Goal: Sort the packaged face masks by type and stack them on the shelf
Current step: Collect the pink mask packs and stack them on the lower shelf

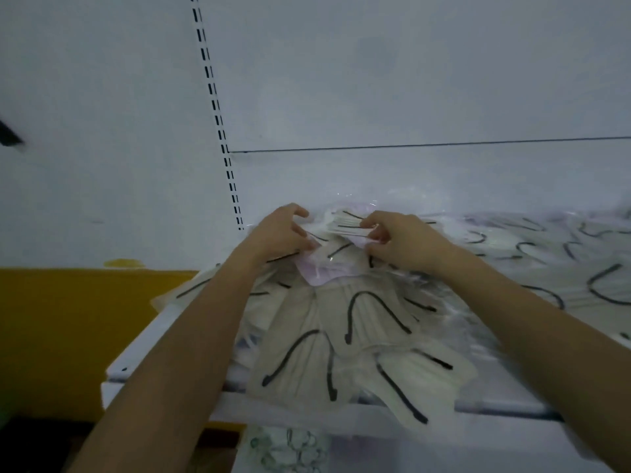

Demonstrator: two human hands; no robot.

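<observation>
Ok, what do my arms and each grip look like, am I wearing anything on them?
Both arms are bare: no sleeve shows on the left forearm or the right forearm right up to the picture's edge. The left grip and the right grip are ungloved hands. No watch, bracelet or ring shows, though the picture is dim and a little blurred.

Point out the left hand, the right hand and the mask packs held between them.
left hand (278, 233), head view, back of the hand.
right hand (406, 242), head view, back of the hand.
mask packs (343, 224), head view, top pack's white face between the hands.
</observation>
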